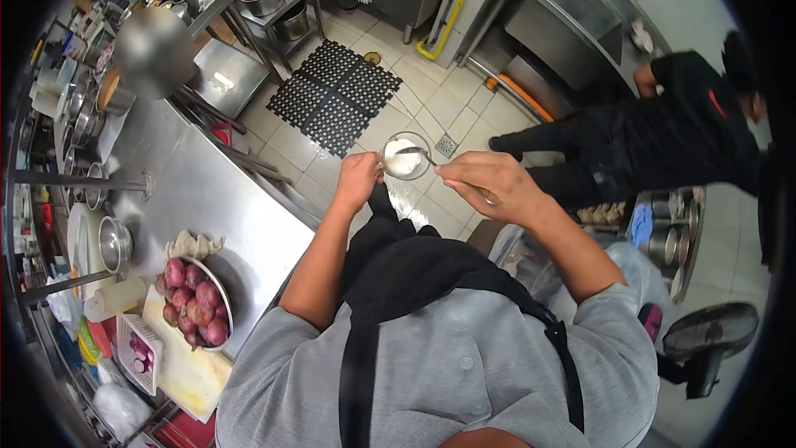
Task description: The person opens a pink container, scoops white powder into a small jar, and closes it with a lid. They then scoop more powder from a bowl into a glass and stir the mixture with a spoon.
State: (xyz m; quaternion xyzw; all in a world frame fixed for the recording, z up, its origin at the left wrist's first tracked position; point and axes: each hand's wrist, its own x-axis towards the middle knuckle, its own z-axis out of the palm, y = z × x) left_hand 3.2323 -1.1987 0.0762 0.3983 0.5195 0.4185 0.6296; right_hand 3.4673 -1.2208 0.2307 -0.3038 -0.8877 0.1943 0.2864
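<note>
My left hand (pixel 359 178) is closed at the side of a clear glass cup (pixel 423 171), holding it out in front of my apron over the floor. Inside the cup is a soft white substance (pixel 403 165). Between the fingers of my right hand (pixel 495 186) is a metal spoon (pixel 427 156), whose bowl dips into the cup over the white substance. Part of the spoon's handle is hidden by my right fingers.
To my left, a steel counter (pixel 249 224) bears a bowl of red onions (pixel 197 303), a cutting board (pixel 195 383) and a white basket (pixel 137 328). A black floor mat (pixel 332 95) lies ahead. At right stand a person in black (pixel 655 129) and a fan (pixel 711 333).
</note>
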